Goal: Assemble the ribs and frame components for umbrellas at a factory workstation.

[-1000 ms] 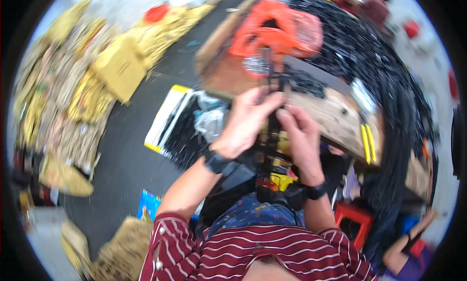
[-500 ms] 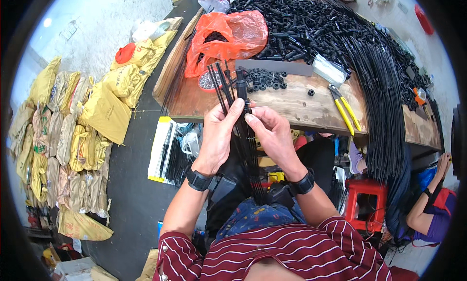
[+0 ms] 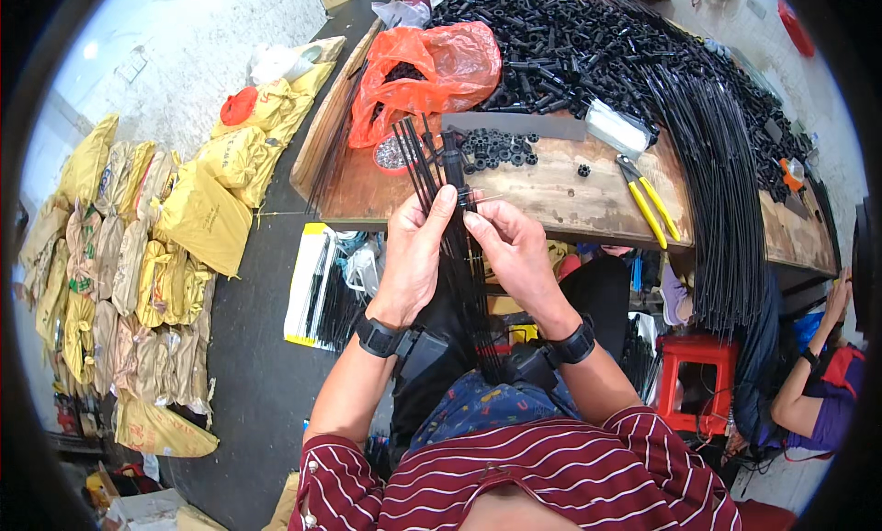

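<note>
In front of my lap I hold a bundle of thin black rods (image 3: 470, 297), upright, with a thicker black tube (image 3: 453, 163) standing among their upper ends. My left hand (image 3: 413, 255) is closed around the bundle, its thumb pressed along the rods. My right hand (image 3: 516, 255) pinches at the collar of the black tube, fingers closed. A thin wire-like strand (image 3: 491, 197) sticks out by its fingertips. Just beyond my hands, small black ring-shaped parts (image 3: 496, 150) lie on the wooden table (image 3: 551, 193), beside a round red-rimmed dish (image 3: 390, 154) of small metal bits.
A large heap of black tubular parts (image 3: 560, 49) covers the far table. Long black rods (image 3: 730, 219) hang over its edge at right. Yellow-handled pliers (image 3: 650, 205) and an orange bag (image 3: 441, 67) lie nearby. A red stool (image 3: 698, 384) and another person's arm (image 3: 799, 384) are at right; sacks (image 3: 207, 209) at left.
Both hands keep their grip on the bundle and collar, with only slight movement. The view has shifted a little.
</note>
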### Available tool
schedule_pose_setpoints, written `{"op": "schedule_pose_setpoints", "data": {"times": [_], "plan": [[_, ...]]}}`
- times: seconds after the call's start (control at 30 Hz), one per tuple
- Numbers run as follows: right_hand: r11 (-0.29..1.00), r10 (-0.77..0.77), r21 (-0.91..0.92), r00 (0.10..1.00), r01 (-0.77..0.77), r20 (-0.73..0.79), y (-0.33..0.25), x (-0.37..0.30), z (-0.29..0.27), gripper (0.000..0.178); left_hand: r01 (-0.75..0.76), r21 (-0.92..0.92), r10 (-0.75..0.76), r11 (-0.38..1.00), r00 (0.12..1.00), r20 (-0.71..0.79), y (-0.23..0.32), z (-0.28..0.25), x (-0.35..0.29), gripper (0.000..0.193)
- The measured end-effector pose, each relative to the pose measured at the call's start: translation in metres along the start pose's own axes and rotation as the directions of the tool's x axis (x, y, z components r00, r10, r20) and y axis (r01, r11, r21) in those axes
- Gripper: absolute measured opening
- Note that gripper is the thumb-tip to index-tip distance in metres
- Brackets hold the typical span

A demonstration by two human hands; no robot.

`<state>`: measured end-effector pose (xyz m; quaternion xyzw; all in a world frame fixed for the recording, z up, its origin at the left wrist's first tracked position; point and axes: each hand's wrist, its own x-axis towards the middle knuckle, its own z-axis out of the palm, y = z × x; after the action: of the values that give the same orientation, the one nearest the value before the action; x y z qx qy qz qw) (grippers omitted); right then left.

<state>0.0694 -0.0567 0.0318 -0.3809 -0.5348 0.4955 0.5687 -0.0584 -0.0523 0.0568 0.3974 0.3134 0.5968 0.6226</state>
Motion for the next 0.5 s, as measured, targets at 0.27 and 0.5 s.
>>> {"op": "schedule_pose_setpoints", "data": {"times": [0.27,0.5], "plan": [[0.995,0.036,0.089,0.999,-0.038,0.021,-0.012,-0.001,0.002,0.01,-0.005,-0.035,0.005,0.999,1.0,-0.015,-0.005,0.0,0.005,0.021],[0.999,-0.035,0.022,0.997,0.037,-0.07,0.002,-0.001,0.001,0.009,0.009,-0.011,-0.009,1.0,1.0,-0.009,-0.007,0.002,0.004,0.029]]}}
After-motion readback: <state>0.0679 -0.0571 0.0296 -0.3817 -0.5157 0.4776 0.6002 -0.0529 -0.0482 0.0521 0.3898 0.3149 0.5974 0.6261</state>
